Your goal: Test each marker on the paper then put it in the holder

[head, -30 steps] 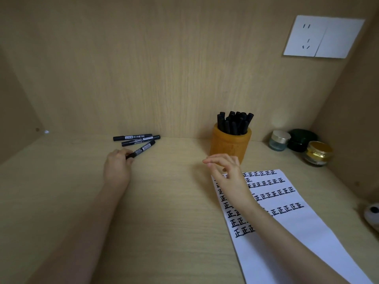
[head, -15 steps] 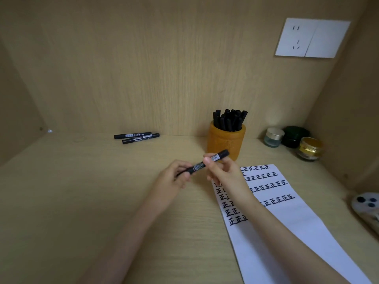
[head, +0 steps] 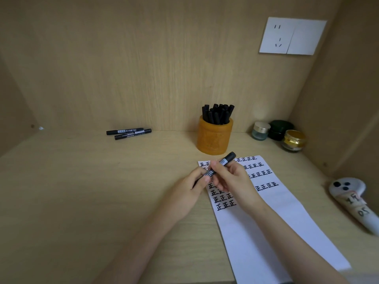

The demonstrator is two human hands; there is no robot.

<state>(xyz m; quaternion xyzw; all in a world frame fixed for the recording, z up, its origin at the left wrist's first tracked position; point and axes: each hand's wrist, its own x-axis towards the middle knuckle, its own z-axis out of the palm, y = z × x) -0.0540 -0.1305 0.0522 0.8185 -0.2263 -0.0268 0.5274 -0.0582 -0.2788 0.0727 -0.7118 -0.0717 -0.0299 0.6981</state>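
Observation:
Both hands hold one black marker just above the top left of the white paper. My left hand grips its lower end, and my right hand pinches the barrel near the middle. The marker's far end points up and right toward the orange holder, which is packed with several black markers. Two more black markers lie side by side at the back left of the desk. The paper carries rows of black written characters.
Three small jars stand at the back right corner. A white controller with taped labels lies at the right edge. A wall socket sits on the back panel. Wooden side walls close in left and right.
My left hand picked one marker from the group at the back left and carried it to the paper. My right hand then took hold of it too; both hands have since shifted slightly nearer.

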